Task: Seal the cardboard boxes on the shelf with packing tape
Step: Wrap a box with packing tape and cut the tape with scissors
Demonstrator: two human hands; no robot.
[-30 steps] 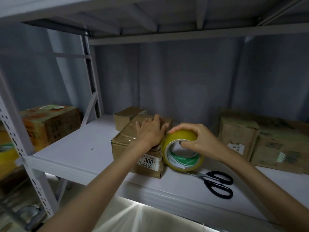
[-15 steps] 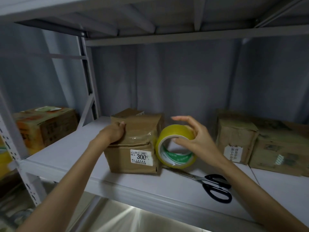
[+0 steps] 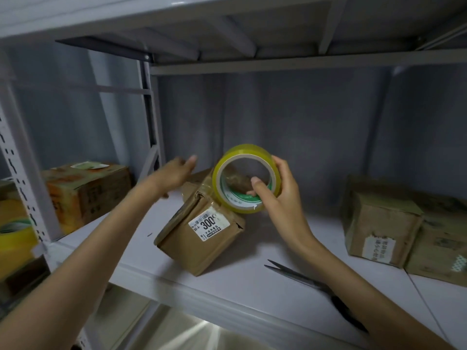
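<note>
A grey metal shelf [image 3: 252,286] carries a brown cardboard box [image 3: 202,238], turned at an angle near the front edge, its white label reading "300". Two worn cardboard boxes [image 3: 394,228] sit well apart at right. The right hand [image 3: 280,195] grips a yellow roll of packing tape [image 3: 246,181], thumb through its core, raised touching the box's top. The left hand [image 3: 174,173] hovers beside it, fingers relaxed, holding nothing. Black-handled scissors [image 3: 308,281] lie near the front.

scissors [image 3: 303,278] handles behind forearm, left hand [image 3: 174,173] blurred
</note>
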